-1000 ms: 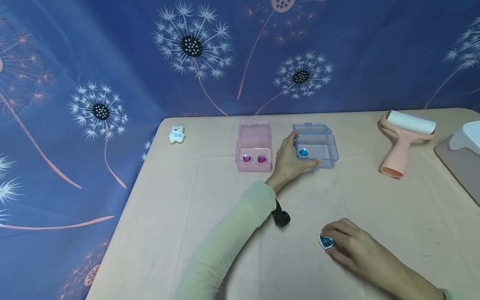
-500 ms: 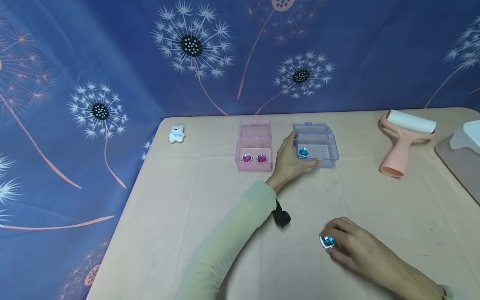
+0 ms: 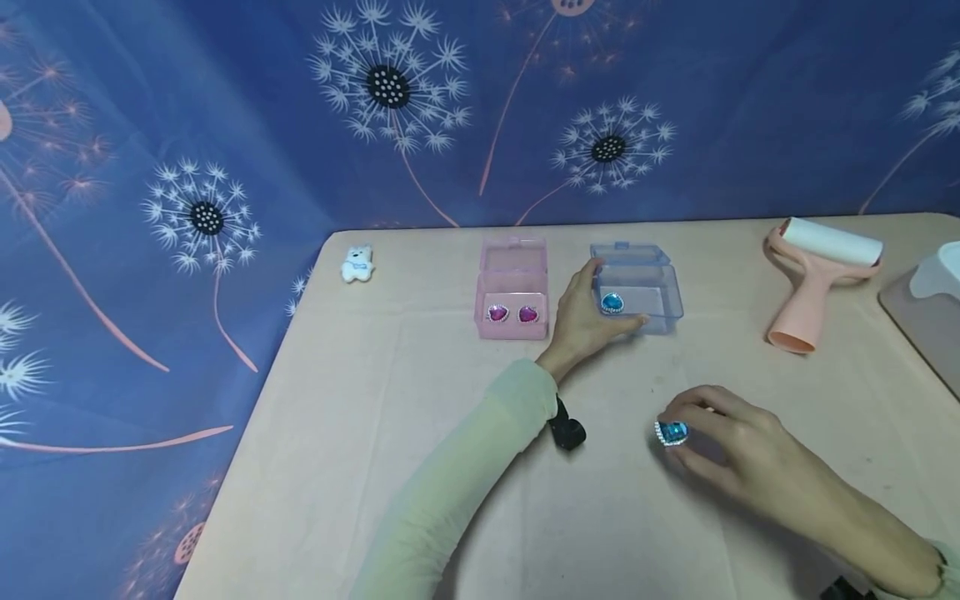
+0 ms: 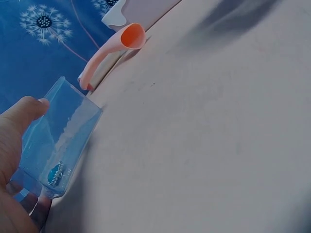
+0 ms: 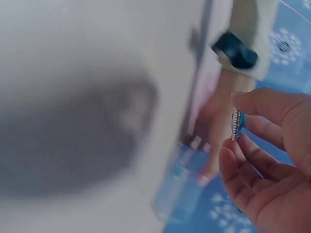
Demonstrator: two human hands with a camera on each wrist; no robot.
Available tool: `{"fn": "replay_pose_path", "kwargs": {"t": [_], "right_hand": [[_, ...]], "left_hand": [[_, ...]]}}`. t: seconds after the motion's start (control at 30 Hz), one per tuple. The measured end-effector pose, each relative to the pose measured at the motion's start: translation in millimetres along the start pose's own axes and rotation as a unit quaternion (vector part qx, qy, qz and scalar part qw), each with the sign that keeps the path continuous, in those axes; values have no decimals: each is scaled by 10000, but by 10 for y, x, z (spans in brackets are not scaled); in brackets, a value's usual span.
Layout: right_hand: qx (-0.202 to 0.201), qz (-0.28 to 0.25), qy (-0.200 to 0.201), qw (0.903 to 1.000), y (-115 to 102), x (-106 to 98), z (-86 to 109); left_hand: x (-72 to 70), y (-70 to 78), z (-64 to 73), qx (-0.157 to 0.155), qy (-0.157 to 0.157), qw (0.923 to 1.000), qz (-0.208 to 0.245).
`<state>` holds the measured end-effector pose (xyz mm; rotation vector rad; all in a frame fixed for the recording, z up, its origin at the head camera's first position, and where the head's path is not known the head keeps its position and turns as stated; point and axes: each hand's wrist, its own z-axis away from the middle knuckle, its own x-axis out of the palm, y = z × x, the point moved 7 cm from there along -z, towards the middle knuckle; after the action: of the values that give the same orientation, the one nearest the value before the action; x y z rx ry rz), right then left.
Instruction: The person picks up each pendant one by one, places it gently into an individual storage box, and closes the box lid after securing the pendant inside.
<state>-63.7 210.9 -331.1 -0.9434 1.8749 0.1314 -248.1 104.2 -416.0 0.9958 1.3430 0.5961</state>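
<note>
My left hand (image 3: 579, 323) grips the translucent blue box (image 3: 647, 297), thumb at the near side and fingers at the far left. The box stands with its lid open. A blue gem with a sparkly border (image 3: 612, 302) lies inside at the left; the left wrist view shows this gem (image 4: 55, 174) too. Lower right, thumb and fingertips of my right hand (image 3: 757, 454) pinch a second blue gem (image 3: 672, 432), held above the table. Seen edge-on in the right wrist view, the pinched gem (image 5: 237, 124) has a beaded rim. Its back is hidden.
Left of the blue box, an open pink box (image 3: 513, 331) holds two pink gems (image 3: 498, 313). A white bear figure (image 3: 357, 264) lies far left. A pink-handled lint roller (image 3: 806, 287) and part of a pale container (image 3: 926, 308) are at the right.
My right hand has lifted the pinched blue gem and moved it away from me and slightly right. The left hand stays on the blue box. The view has shifted slightly.
</note>
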Motion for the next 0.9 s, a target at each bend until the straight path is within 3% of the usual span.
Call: {"fn": "replay_pose_path", "kwargs": {"t": [0.23,0.43,0.7,0.9], "right_hand": [[50,474,392,9981,115,-355,-338],[104,461,594,9971,268,-536,-581],[397,262,401,9981,539,-512,-851],[972,603,-34,9934,814,-351,-989]], "left_hand": [[29,1,-11,-53,12,10000,39],[30,15,-14,-50,17,10000,34],[10,19,-9,-37,24,10000,-37],[-2,12,-8,-38,16,9999,-112]]}}
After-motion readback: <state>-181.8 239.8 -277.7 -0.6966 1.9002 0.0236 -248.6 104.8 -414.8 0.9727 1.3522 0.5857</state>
